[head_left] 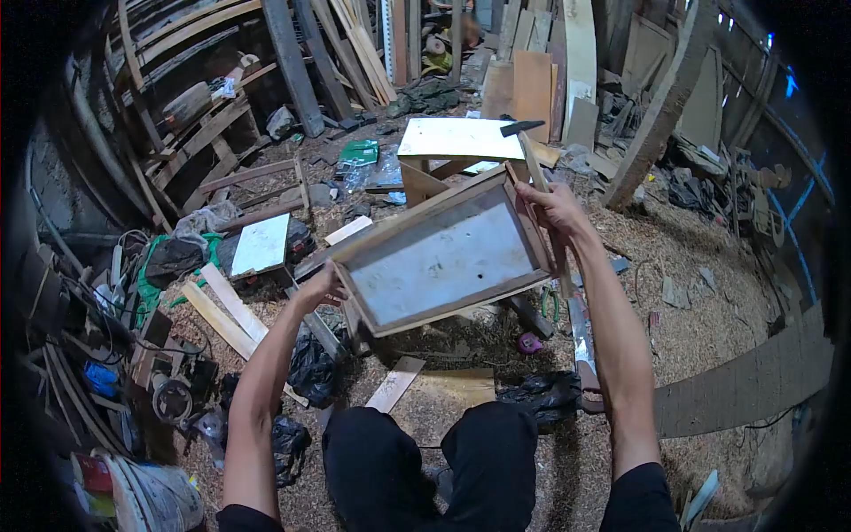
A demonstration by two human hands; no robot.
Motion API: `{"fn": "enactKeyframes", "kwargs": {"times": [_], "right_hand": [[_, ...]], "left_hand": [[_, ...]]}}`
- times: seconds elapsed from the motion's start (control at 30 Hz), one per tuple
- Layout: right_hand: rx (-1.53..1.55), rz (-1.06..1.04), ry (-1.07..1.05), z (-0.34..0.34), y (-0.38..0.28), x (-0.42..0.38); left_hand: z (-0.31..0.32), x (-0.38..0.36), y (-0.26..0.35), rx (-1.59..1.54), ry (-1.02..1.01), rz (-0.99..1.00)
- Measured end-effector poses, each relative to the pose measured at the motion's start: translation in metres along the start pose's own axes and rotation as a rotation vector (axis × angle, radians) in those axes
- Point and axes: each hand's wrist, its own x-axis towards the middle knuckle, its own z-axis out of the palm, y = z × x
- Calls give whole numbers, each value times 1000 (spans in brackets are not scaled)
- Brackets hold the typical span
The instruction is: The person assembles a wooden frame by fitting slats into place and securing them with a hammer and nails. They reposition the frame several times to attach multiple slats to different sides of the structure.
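Observation:
A shallow wooden drawer (434,257) with a whitish bottom panel is held up in front of me, tilted with its right end higher. My left hand (321,288) grips its left end, fingers partly hidden behind the frame. At the right end, my right hand (557,213) is closed around the frame's edge. A hammer (521,128) with a dark head rises from that same hand, its handle lying along the drawer's end. Just behind the drawer stands a wooden piece with a white top (452,136).
Wood shavings cover the ground. A hand saw (581,332) and a purple tape measure (529,343) lie right of center. Black plastic bags (541,390), loose boards (232,306) and a bucket (151,492) surround me. A slanted post (660,106) stands back right.

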Motion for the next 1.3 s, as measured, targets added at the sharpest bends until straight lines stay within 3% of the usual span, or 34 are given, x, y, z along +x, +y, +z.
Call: {"fn": "enactKeyframes", "kwargs": {"times": [0.03,0.1,0.17,0.2,0.23,0.27,0.33,0.37,0.43,0.47,0.63,0.7,0.77,0.9,0.93,1.1,1.17,1.27,1.3], "right_hand": [[-74,-69,-10,2,-3,3],[-137,-30,-39,14,-3,4],[-199,10,-73,29,-5,6],[-253,-23,-115,36,-8,9],[-303,-54,-154,42,-12,8],[-342,-117,-157,52,-27,1],[-374,-114,-209,68,-45,0],[-404,-104,-258,75,-47,2],[-443,-78,-295,86,-50,9],[-443,-89,-310,89,-48,10],[-472,-70,-325,110,-60,-4],[-746,-111,-169,106,-66,-10],[-939,17,15,97,-66,-25],[-599,-9,106,70,-9,-50],[-392,132,54,67,-2,-52],[-223,224,49,80,31,-62],[62,397,0,102,13,-74],[94,244,54,112,36,-55],[-257,153,91,112,25,-55]], "left_hand": [[6,-11,16,58,-16,-105],[16,-6,42,697,505,153],[38,-1,81,568,714,405],[57,-14,115,447,574,465],[72,-9,131,246,395,664],[83,9,140,83,174,688],[117,7,170,-118,-11,786],[124,6,169,-114,-8,776],[128,2,170,-85,216,875],[128,-4,164,102,483,1073],[116,-24,144,-78,431,980],[105,-25,137,-64,439,1000],[95,-24,131,-120,414,990],[81,-21,114,-185,310,931],[79,-19,111,-189,317,931],[81,-19,107,-220,347,901],[81,-37,107,-262,302,931],[82,-51,104,-146,434,952],[81,-50,105,-150,427,951]]}}
